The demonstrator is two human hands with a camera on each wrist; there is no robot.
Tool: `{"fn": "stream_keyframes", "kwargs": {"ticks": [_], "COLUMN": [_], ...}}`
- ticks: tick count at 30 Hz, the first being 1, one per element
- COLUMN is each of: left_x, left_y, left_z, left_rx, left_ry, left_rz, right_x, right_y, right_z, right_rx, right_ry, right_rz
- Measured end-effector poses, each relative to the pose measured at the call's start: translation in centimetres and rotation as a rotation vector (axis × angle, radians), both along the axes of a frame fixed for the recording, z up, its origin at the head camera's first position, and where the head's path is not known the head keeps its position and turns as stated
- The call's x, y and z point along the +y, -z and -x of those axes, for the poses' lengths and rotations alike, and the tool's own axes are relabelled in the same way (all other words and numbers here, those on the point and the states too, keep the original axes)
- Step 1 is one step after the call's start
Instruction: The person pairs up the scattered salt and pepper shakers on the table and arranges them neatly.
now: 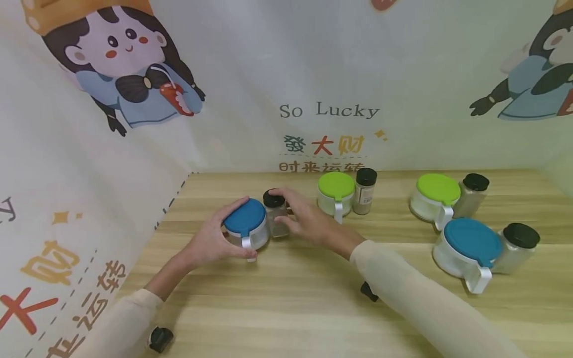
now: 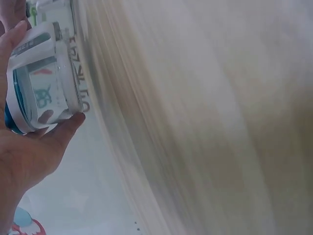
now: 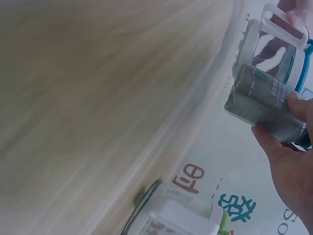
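My left hand [image 1: 210, 238] grips a clear seasoning jar [image 1: 245, 219] with a blue lid and a white handle, thumb by the handle and fingers round the far side. In the left wrist view the jar [image 2: 46, 93] appears sideways, between thumb and fingers. Right beside it, my right hand [image 1: 309, 219] holds a spice bottle [image 1: 278, 223] with a black cap. The right wrist view has this bottle [image 3: 264, 100] full of greyish contents, pinched between thumb and fingers, close to the blue-lidded jar [image 3: 274, 54]. Whether both bases touch the table is hard to tell.
Behind my right hand stand a green-lidded jar [image 1: 335, 188] and a black-capped bottle [image 1: 364, 191]. Further right are another green-lidded jar [image 1: 436, 194] with a bottle [image 1: 472, 196], and a blue-lidded jar [image 1: 470, 248] with a bottle [image 1: 517, 248]. A printed curtain [image 1: 250, 89] hangs behind the wooden table [image 1: 286, 308].
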State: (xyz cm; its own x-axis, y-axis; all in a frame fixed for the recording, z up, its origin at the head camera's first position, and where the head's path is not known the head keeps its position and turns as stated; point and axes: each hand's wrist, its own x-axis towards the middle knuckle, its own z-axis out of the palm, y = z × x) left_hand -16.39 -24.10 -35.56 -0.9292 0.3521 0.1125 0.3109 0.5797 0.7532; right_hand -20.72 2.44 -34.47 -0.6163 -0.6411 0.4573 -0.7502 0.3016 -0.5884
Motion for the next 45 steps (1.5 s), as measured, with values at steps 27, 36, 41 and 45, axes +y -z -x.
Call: {"fn": "stream_keyframes", "kwargs": {"ticks": [27, 36, 41, 45], "left_x": [11.2, 15.6, 16.9, 17.7], "left_y": [-0.2, 0.6, 0.9, 1.0], "left_z": [-4.6, -3.4, -3.0, -2.5], "left_rx": [0.036, 0.014, 0.04, 0.041], "left_ry": [0.108, 0.142, 0.165, 0.176], "left_rz": [0.003, 0.002, 0.038, 0.069], "right_x": [11.6, 15.2, 16.2, 16.8], "right_y": [0.9, 1.7, 2.1, 2.1], "right_z": [-8.0, -8.2, -8.2, -8.2], "right_rx": [-0.08, -0.134, -0.175, -0.174], "right_ry": [0.1, 0.208, 0.234, 0.252], "right_rz": [0.094, 0.065, 0.057, 0.018]}}
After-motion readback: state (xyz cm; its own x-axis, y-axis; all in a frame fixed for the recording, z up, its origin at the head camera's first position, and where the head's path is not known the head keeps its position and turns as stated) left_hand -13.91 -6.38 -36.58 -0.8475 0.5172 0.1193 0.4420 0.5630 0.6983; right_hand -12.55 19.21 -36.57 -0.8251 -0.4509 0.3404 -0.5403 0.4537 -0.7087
